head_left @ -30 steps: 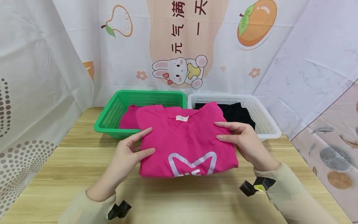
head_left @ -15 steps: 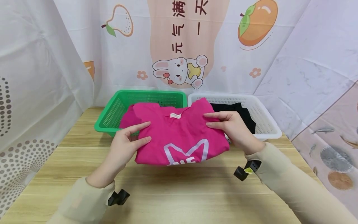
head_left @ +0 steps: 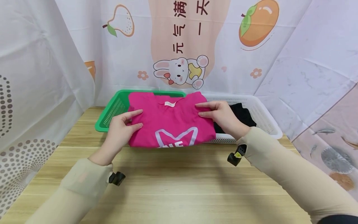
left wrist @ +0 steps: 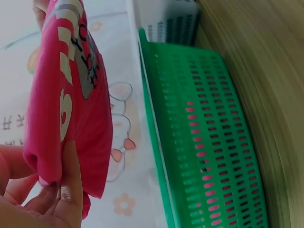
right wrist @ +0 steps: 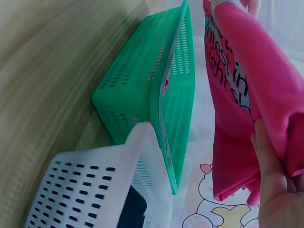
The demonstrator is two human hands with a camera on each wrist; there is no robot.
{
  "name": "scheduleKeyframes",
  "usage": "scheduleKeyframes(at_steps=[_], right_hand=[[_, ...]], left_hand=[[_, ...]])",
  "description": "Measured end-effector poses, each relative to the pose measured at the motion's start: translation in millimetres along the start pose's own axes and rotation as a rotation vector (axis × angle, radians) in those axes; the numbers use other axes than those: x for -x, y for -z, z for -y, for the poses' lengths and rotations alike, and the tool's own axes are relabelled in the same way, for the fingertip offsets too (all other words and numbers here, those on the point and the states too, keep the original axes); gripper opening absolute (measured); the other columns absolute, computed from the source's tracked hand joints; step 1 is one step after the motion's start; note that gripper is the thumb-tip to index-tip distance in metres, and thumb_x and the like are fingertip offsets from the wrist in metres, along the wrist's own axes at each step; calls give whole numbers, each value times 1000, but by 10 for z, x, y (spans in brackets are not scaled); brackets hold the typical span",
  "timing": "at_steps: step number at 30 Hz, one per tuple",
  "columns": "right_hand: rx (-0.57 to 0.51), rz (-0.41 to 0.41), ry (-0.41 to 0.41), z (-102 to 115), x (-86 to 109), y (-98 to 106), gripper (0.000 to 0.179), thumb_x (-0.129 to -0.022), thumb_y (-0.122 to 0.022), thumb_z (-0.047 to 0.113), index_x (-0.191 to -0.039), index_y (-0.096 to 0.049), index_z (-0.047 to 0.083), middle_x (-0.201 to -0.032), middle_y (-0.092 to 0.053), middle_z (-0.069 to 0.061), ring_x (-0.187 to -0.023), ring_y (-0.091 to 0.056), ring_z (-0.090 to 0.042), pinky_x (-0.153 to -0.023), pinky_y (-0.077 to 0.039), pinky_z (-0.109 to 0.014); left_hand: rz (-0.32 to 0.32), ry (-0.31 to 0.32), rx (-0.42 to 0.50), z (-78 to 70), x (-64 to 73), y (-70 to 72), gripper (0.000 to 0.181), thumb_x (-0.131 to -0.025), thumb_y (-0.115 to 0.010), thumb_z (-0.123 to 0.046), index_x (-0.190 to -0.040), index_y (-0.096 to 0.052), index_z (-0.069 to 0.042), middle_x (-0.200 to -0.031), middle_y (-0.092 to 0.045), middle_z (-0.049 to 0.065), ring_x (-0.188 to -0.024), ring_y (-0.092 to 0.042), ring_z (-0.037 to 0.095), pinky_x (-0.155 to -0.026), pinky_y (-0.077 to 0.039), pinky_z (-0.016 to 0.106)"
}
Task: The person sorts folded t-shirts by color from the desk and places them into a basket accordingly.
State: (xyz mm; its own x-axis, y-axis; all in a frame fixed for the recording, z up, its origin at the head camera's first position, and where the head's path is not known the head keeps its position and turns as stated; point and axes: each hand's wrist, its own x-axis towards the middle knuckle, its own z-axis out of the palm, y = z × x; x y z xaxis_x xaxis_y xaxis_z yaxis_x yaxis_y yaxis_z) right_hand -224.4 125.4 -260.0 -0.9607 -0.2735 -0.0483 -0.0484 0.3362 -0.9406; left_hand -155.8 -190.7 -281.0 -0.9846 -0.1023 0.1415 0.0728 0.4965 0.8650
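Observation:
A folded bright pink T-shirt (head_left: 172, 119) with a white collar label and a white star-shaped outline hangs in the air in front of and above the green basket (head_left: 109, 109). My left hand (head_left: 121, 130) pinches its left edge between thumb and fingers. At its right edge my right hand (head_left: 219, 115) pinches the shirt the same way. Dark lettering shows on the underside of the T-shirt (right wrist: 232, 90) in the right wrist view. Through the slots of the green basket (left wrist: 190, 85), pink cloth (left wrist: 202, 154) is visible in the left wrist view. The shirt hides most of that basket's inside.
A white basket (head_left: 269, 124) stands right beside the green one, with a black garment (head_left: 242, 114) inside. Both sit at the back of a wooden table (head_left: 173, 189). A printed curtain (head_left: 117, 65) hangs close behind them.
Both hands have carried the pink T-shirt forward, up and to the left, from the front of the two baskets to the green one. The baskets have not moved.

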Motion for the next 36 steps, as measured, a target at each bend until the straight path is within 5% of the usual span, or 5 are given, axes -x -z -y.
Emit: scheduleKeyframes(at_steps=[5,12,20,30,36], right_hand=[[24,3,-2,35,-149,-49,40,-92,-67,7,-132,-65,11,-142,-54,-10,-109,-62,-21,-71,-57,-20],[69,-18,11,60,-322,-141,39,-92,-68,6,-130,-66,12,-143,-54,-10,-124,-54,-24,-73,-54,-19],[112,-39,16,53,-497,-311,37,-93,-63,4,-129,-67,13,-143,-54,-9,-133,-46,-25,-93,-55,-35],[73,-21,35,3,-673,-507,40,-96,-53,-4,-131,-65,10,-143,-53,-12,-133,-46,-26,-98,-53,-38],[73,-49,30,-67,-763,-637,41,-96,-51,-5,-129,-67,13,-143,-54,-9,-128,-46,-26,-80,-53,-26]], left_hand=[[-28,-18,-77,56,-148,16,48,-91,-68,-7,-138,-59,-9,-140,-57,19,-125,-50,34,-69,-46,9],[-59,-18,-180,132,-321,38,47,-91,-68,-8,-137,-60,-10,-143,-54,20,-133,-45,37,-80,-51,30],[-71,-3,-311,181,-479,94,47,-91,-70,-11,-137,-60,-10,-136,-59,21,-81,-51,27,-55,-41,26],[-84,44,-347,284,-636,178,45,-93,-64,-7,-138,-59,-9,-142,-54,23,-118,-50,39,-71,-46,31],[-108,83,-346,363,-708,184,47,-94,-61,-7,-140,-57,-11,-143,-51,23,-113,-50,38,-68,-47,30]])
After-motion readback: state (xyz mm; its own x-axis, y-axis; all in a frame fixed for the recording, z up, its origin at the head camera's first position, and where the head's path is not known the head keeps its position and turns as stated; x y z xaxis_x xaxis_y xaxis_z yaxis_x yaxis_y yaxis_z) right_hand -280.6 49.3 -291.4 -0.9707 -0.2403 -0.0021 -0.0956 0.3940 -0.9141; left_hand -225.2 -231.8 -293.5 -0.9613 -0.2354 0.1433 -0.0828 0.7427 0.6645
